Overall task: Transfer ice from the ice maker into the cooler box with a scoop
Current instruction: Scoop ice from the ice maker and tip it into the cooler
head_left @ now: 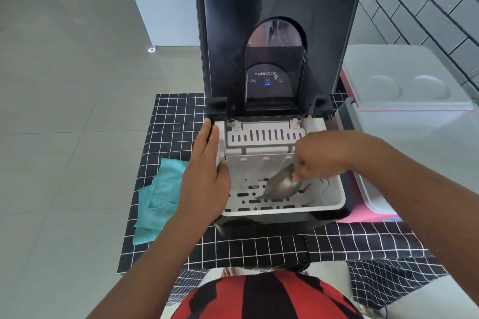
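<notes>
The left hand (204,163) lies flat and open, fingers straight and close together, pressed against the left rim of the black countertop ice maker (280,217); its fingertips reach the hinge corner and its thumb hooks over the edge into the white slotted ice basket (329,202). The right hand (316,155) reaches in from the ice maker's right side, fingers curled tight around the handle of a shiny metal scoop (281,185). The scoop's bowl is blurred and sits low inside the basket, close to its slotted floor, toward the right half. Whether the scoop carries ice I cannot tell; no clear cubes show in the basket.

The ice maker's tall black lid (223,33) stands upright at the back, its arched window and control panel with a small blue light facing the camera. The ice maker rests on a black cloth with a white grid pattern (259,248). Left of the ice maker, a folded teal cloth (158,197) lies on that gridded cover, partly under the left forearm. Right of the ice maker sits a white cooler box with a pink base (373,194), its white lid with two round recesses (404,80) raised behind it. The right forearm crosses over the gap between ice maker and cooler.
</notes>
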{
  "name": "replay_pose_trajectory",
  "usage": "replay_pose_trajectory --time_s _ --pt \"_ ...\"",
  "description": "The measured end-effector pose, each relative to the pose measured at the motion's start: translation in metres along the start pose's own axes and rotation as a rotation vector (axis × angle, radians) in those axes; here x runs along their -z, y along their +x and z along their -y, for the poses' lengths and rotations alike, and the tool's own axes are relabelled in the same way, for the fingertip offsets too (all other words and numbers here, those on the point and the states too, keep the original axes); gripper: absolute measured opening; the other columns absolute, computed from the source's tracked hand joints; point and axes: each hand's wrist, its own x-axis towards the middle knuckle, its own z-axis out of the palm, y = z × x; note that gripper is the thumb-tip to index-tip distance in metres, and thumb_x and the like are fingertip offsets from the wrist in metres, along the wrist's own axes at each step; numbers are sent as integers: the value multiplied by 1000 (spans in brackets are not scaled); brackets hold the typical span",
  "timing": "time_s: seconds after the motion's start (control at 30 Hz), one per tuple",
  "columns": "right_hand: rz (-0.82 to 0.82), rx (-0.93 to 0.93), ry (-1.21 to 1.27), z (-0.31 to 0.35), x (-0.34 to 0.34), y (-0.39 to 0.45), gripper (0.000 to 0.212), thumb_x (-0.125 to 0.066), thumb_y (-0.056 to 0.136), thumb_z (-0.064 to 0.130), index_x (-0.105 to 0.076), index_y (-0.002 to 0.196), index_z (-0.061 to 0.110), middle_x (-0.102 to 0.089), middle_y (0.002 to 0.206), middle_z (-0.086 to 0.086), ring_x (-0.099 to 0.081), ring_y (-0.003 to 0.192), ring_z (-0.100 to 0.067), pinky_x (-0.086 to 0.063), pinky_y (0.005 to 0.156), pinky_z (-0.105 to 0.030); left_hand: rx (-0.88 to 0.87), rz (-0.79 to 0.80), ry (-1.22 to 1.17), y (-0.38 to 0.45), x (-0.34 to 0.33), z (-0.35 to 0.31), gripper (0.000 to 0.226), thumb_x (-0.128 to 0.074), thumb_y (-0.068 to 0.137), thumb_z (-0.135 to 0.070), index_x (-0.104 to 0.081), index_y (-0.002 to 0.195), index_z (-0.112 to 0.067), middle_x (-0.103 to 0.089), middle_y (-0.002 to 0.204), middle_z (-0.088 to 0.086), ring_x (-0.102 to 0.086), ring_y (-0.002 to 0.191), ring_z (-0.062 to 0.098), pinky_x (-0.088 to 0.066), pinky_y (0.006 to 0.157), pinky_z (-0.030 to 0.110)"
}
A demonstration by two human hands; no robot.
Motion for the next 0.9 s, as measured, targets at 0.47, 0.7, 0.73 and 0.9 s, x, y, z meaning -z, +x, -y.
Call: replay_pose_trajectory --time_s 0.47,0.7,0.73,0.9 --pt "-177 1 146 21 -52 13 20 -59 92 28 -64 99 9 -53 88 -3 -57 77 -19 -43 66 -28 1 2 18 0 -1 3 71 -51 93 -4 -21 154 -24 -5 161 -22 -4 119 -37 -22 76 -12" --pt "-133 -28 308 26 -62 21 30 -57 94 35 -65 84 7 -47 68 1 -54 67 -17 -33 50 -20 -1 7 11 1 -1 3 70 -49 92 -5 -21 153 -24 -5 161 -22 -5 120 -37 -22 77 -12" --pt "-125 -30 316 26 -62 21 31 -57 94 35 -65 85 7 -48 67 1 -54 67 -16 -33 50 -20 -3 4 8 1 -1 3 70 -50 92 -4 -22 153 -23 -6 161 -20 -7 116 -39 -22 76 -12" --pt "-119 -52 373 23 -59 23 34 -57 94 35 -60 72 9 -54 63 -1 -52 60 -13 -37 53 -23 -1 2 7 0 -1 3 70 -50 93 -5 -21 153 -24 -5 160 -24 -9 115 -40 -30 74 -9"
